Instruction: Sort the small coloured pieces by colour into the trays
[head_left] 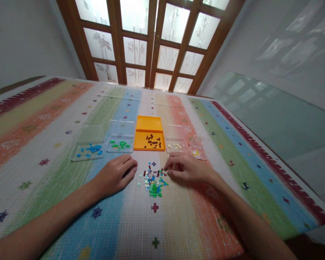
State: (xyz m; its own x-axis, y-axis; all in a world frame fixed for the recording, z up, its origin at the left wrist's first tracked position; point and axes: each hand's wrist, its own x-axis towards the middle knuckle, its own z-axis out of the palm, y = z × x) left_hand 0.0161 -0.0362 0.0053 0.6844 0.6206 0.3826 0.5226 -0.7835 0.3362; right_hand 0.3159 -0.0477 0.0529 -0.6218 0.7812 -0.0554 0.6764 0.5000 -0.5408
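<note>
A loose pile of small toy building bricks (154,182), in green, blue, brown, white and pale tones, lies on the tablecloth between my hands. My left hand (120,171) rests on the cloth left of the pile, fingers curled in, with nothing visible in them. At the pile's right edge, my right hand (185,167) has thumb and fingertips bent together in a pinch beside a few small brown bricks. Whatever is between those fingertips is too small and hidden to make out.
Behind the pile stand open boxes in a row: a clear box (73,156) with blue bricks, another (108,148) with green, an orange case (148,123) with brown, a clear box (167,147) with cream, and a small box (203,156) with yellow pieces. A striped tablecloth (135,224) lies beneath.
</note>
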